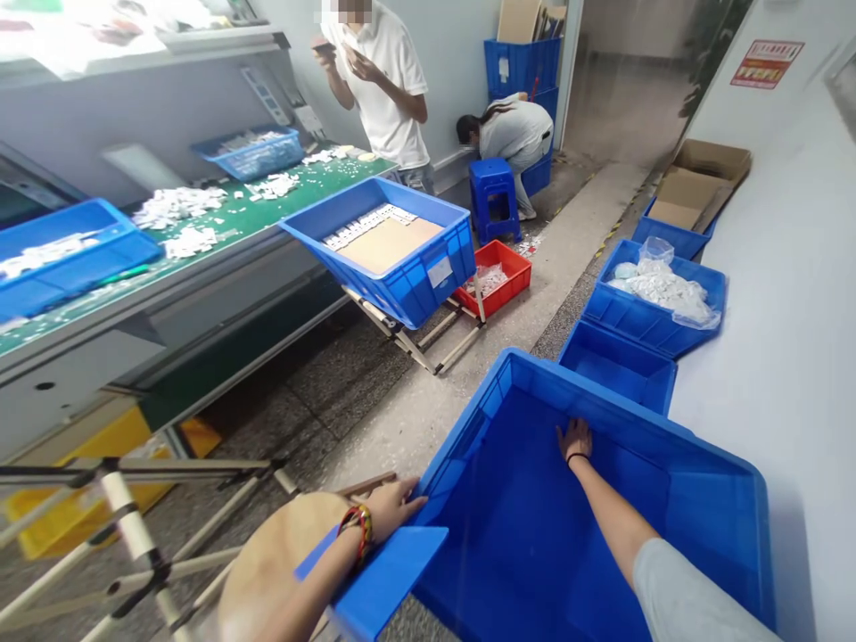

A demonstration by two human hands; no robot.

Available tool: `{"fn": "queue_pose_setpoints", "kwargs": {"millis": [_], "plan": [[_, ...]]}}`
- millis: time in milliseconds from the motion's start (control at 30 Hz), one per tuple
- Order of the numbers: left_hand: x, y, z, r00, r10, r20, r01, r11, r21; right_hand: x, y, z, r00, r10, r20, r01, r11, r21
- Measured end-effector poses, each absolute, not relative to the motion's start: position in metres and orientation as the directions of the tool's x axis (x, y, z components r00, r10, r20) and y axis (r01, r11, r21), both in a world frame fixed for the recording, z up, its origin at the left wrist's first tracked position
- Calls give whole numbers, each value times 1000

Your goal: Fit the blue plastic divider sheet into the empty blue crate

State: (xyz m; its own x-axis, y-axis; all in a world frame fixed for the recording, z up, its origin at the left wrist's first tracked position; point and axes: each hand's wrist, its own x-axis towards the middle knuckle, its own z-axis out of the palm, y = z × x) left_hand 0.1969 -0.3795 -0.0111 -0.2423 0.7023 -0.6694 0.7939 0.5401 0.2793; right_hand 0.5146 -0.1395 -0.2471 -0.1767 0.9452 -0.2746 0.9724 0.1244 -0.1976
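Note:
A large blue plastic bin (709, 455) takes up the lower right of the view, with nothing in it but my reaching arm. My left hand (394, 508), wearing a colourful bracelet, grips its left rim. Beneath that wrist lies a flat blue plastic piece (394, 580); whether it belongs to the bin I cannot tell. My right hand (575, 439), a dark band at the wrist, reaches inside with fingers spread against the bin's inner surface. Beside my left forearm is a round wooden stool seat (287, 544).
Ahead, a blue bin (428, 276) holding white parts and cardboard sits on a tube stand, near a red bin (508, 276). A green-topped workbench (267, 223) runs along the left. More blue bins (642, 330) line the right wall. One person (394, 80) stands; another (514, 129) bends down.

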Motion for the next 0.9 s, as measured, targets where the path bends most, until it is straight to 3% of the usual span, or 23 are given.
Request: {"fn": "queue_pose_setpoints", "kwargs": {"millis": [433,600,900], "plan": [[214,-367,15,-198,640,-742,868,466,170,508,-138,-231,-92,951,-295,981,36,-191],[214,-367,16,-175,652,-738,872,450,192,508,-140,-215,-94,955,-283,983,45,-175],[213,-366,12,-186,662,-726,847,482,224,534,-130,-126,-254,907,-335,962,201,-184]]}}
